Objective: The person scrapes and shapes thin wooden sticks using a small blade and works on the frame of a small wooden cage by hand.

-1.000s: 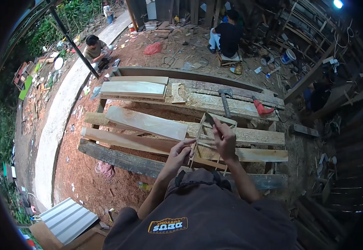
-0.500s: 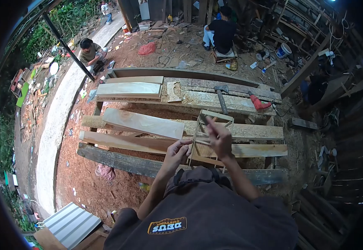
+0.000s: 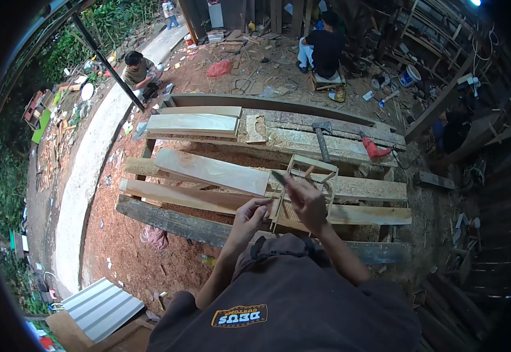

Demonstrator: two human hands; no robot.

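Observation:
My right hand (image 3: 307, 205) is closed around a dark, narrow blade-like tool (image 3: 279, 178) whose tip points up and left. Beneath that hand is a small light wooden frame (image 3: 331, 174) with thin parallel slats, leaning over the bench. My left hand (image 3: 252, 216) has its fingers pinched together beside the frame's left edge; what lies between the fingertips is too small to make out. A pale board (image 3: 211, 171) lies on the bench just beyond my left hand.
On the slatted bench (image 3: 167, 219) lie a hammer-like tool (image 3: 321, 141), a red drill (image 3: 375, 149) and more boards (image 3: 192, 124). One person (image 3: 140, 75) crouches at back left, another (image 3: 324, 50) sits at the back. Corrugated sheet (image 3: 103, 308) lies lower left.
My right hand has turned and the tool has swung left, from over the frame's top to beside its left edge. My left hand stays pinched in nearly the same place. The view has shifted slightly.

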